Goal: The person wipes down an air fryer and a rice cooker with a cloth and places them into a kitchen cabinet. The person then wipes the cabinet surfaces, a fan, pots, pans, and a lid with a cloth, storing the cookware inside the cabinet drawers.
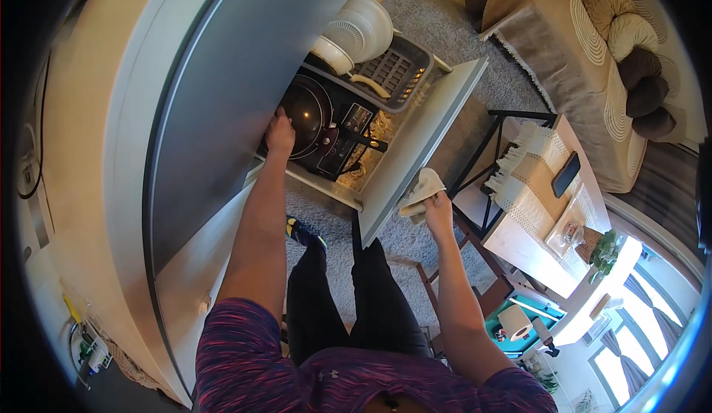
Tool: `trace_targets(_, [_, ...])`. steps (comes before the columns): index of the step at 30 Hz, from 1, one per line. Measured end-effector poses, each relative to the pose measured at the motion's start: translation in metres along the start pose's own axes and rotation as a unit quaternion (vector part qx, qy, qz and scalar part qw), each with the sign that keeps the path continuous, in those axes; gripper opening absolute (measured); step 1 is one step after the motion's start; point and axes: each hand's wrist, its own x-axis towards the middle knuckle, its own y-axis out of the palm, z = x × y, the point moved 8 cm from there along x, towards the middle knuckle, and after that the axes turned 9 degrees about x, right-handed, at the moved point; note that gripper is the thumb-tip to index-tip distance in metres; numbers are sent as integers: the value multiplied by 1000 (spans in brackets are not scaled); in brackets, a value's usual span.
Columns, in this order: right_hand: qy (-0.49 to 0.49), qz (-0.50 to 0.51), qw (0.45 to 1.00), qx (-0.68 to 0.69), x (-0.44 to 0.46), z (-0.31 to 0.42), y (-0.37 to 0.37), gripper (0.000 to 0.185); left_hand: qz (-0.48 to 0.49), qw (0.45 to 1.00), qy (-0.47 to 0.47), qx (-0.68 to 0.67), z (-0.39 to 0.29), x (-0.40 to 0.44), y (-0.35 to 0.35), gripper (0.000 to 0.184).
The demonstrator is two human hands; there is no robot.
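My left hand (280,135) is closed at the left rim of a dark lidded frying pan (305,109); its fingertips are partly hidden, and I cannot make out what they grip. The pan sits on a black electric hot plate (337,146) in a pulled-out drawer, its handle (363,140) pointing right. My right hand (437,207) is closed around a crumpled cream cloth (424,192), beside the outer face of the white drawer front (423,153).
A grey plastic basket (411,90) and white plastic bowls (363,31) lie in the drawer. A large grey panel (230,116) overhangs its left side. At right stand a table (512,239) with a phone (566,174), and a covered sofa (560,64). Chair legs (426,283) are near my legs.
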Motion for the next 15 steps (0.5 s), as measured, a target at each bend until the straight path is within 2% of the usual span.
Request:
trace_targets(1, [3,3,1000,0,-1,-1,1,28,-24,999,34,14,-1,2,1,43])
trace_targets(5, [30,-22,999,8,6,4,2,27,-41,996,37,63,-14,-16,-21,50])
trace_targets(7, [32,-5,999,-21,30,-11,7,28,-44,997,69,-10,-24,-46,-32,54])
trace_targets(9, [115,-19,989,97,51,-21,12,26,-70,984,144,-80,-32,-93,-44,52])
trace_targets(11, [140,52,964,220,86,-35,21,24,-47,984,159,-56,-20,-146,-47,51])
trace_targets(13, [158,23,963,216,97,-25,18,23,2,990,131,-49,14,-203,-28,49])
trace_targets(15, [170,0,961,216,96,-11,20,22,102,988,83,-84,69,-261,5,52])
